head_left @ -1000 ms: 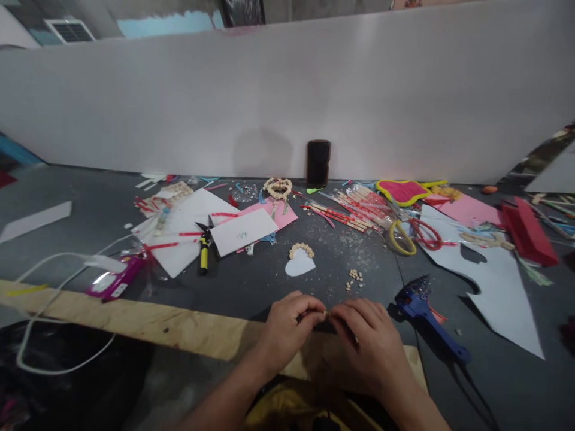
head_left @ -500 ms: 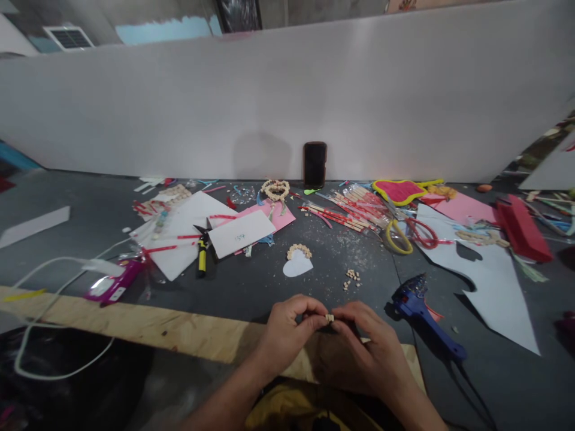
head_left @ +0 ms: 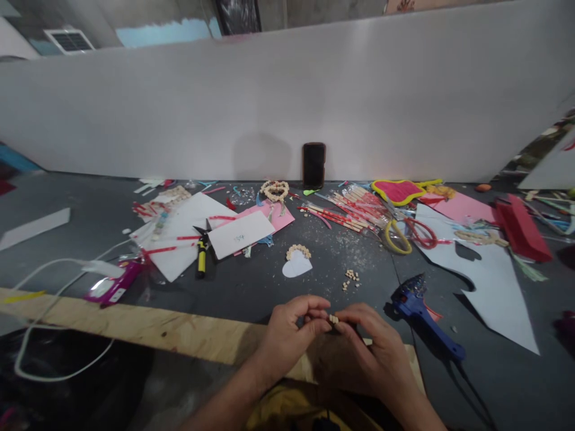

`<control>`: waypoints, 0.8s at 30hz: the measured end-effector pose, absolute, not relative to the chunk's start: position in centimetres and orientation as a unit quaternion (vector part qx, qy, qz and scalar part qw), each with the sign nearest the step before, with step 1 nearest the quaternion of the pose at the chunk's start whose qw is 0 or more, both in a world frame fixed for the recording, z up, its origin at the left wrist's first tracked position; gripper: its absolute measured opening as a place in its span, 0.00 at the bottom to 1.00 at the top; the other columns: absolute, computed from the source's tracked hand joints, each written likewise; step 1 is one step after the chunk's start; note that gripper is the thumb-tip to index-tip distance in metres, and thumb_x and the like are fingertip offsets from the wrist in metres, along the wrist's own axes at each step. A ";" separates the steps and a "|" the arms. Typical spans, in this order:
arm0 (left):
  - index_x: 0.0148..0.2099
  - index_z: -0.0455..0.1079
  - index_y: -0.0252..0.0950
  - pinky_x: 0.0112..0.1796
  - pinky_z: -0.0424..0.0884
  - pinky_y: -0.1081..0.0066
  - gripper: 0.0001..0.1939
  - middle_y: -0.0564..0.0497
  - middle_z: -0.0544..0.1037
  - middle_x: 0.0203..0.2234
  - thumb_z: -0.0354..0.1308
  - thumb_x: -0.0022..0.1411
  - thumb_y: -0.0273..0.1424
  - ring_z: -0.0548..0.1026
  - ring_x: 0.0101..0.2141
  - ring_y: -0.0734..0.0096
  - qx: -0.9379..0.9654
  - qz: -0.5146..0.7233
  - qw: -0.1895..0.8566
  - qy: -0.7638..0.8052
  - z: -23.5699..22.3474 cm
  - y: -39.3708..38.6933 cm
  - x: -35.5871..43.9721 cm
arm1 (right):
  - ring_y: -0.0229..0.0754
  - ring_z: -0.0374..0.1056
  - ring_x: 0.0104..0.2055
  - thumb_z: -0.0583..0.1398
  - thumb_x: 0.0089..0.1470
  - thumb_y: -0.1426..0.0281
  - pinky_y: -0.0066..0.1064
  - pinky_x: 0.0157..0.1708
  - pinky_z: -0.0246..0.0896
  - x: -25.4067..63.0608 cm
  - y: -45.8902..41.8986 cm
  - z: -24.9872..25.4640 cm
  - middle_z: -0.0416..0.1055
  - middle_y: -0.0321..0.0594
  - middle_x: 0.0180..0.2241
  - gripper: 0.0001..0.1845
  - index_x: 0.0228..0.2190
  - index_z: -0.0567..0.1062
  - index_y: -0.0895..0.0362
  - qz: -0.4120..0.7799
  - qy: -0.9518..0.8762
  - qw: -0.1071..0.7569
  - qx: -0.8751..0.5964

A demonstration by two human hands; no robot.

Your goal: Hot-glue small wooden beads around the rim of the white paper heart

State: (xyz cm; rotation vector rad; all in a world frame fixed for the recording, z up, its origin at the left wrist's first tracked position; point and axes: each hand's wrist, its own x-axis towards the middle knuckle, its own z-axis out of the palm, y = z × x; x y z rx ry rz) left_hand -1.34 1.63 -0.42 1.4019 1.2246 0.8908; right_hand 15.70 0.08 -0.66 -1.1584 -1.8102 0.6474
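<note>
Over the table's front edge, my left hand (head_left: 299, 326) and my right hand (head_left: 372, 341) meet fingertip to fingertip. A tiny cluster of pale wooden pieces (head_left: 333, 319) is pinched between them. The right thumb and index finger close on it from one side, and the left thumb touches it from the other. Fingers partly cover it. Beyond my hands lies a white paper heart (head_left: 297, 264), its upper edge lined with small wooden pieces (head_left: 298, 250). A loose pile of similar cut pieces (head_left: 351, 277) lies just past my right hand.
A blue glue gun (head_left: 422, 317) lies at right, its cord trailing forward. Scissors (head_left: 399, 237), red-and-wood sticks (head_left: 345, 215) and cut white paper (head_left: 494, 293) lie behind it. Yellow-black pliers (head_left: 202, 257) and a magenta device (head_left: 114, 284) with white cables are at left. A phone (head_left: 314, 166) leans on the panel.
The small wooden cluster has turned into clearer view between my fingertips and shifted slightly right. My left fingers have loosened a little. Things on the table stay in place; the view shifted slightly.
</note>
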 end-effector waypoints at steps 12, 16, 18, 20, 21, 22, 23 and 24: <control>0.31 0.75 0.35 0.31 0.64 0.75 0.03 0.52 0.74 0.24 0.60 0.54 0.27 0.71 0.28 0.73 0.630 0.373 0.457 0.505 0.2 1.4 -1.3 | 0.36 0.69 0.30 0.57 0.54 0.74 0.25 0.30 0.65 15.2 -0.1 -0.4 0.72 0.37 0.28 0.05 0.31 0.73 0.55 0.291 -0.700 0.465 -0.457; 0.31 0.75 0.35 0.31 0.64 0.75 0.04 0.52 0.74 0.24 0.59 0.55 0.27 0.71 0.28 0.72 0.640 0.376 0.448 0.499 0.4 1.4 -1.3 | 0.36 0.68 0.31 0.57 0.54 0.75 0.25 0.30 0.64 15.2 -0.1 -0.3 0.72 0.37 0.28 0.05 0.31 0.73 0.55 0.300 -0.699 0.460 -0.458; 0.30 0.75 0.35 0.31 0.64 0.75 0.04 0.52 0.74 0.24 0.59 0.55 0.27 0.72 0.28 0.72 0.643 0.379 0.444 0.495 0.4 1.4 -1.2 | 0.36 0.68 0.31 0.57 0.54 0.74 0.25 0.30 0.64 15.2 -0.2 -0.4 0.72 0.37 0.28 0.05 0.31 0.73 0.55 0.299 -0.698 0.462 -0.458; 0.30 0.75 0.36 0.31 0.64 0.76 0.04 0.52 0.74 0.24 0.59 0.55 0.26 0.72 0.28 0.73 0.648 0.381 0.440 0.492 0.4 1.4 -1.2 | 0.36 0.68 0.30 0.57 0.54 0.74 0.25 0.30 0.64 15.3 -0.2 -0.4 0.72 0.37 0.28 0.05 0.30 0.73 0.55 0.297 -0.697 0.465 -0.457; 0.30 0.75 0.36 0.31 0.64 0.76 0.04 0.52 0.74 0.24 0.59 0.55 0.26 0.72 0.28 0.73 0.649 0.381 0.438 0.491 0.3 1.4 -1.2 | 0.37 0.68 0.30 0.57 0.54 0.74 0.25 0.30 0.64 15.3 -0.3 -0.4 0.72 0.37 0.28 0.05 0.30 0.74 0.55 0.297 -0.697 0.464 -0.458; 0.30 0.75 0.35 0.31 0.64 0.76 0.04 0.52 0.74 0.24 0.59 0.55 0.25 0.71 0.28 0.73 0.651 0.381 0.438 0.490 0.3 1.4 -1.2 | 0.37 0.68 0.30 0.57 0.54 0.74 0.26 0.30 0.64 15.3 -0.3 -0.4 0.72 0.37 0.28 0.05 0.30 0.74 0.55 0.297 -0.698 0.463 -0.459; 0.30 0.75 0.35 0.31 0.64 0.76 0.04 0.52 0.74 0.24 0.58 0.55 0.25 0.71 0.28 0.73 0.652 0.381 0.437 0.490 0.3 1.4 -1.2 | 0.37 0.69 0.30 0.57 0.54 0.74 0.26 0.30 0.64 15.3 -0.3 -0.4 0.72 0.38 0.28 0.05 0.30 0.74 0.55 0.298 -0.698 0.460 -0.460; 0.30 0.75 0.35 0.31 0.64 0.76 0.04 0.52 0.74 0.24 0.58 0.55 0.25 0.72 0.28 0.73 0.652 0.379 0.436 0.490 0.3 1.4 -1.3 | 0.37 0.69 0.30 0.57 0.54 0.74 0.26 0.30 0.64 15.3 -0.3 -0.4 0.72 0.38 0.28 0.05 0.30 0.74 0.55 0.298 -0.699 0.458 -0.461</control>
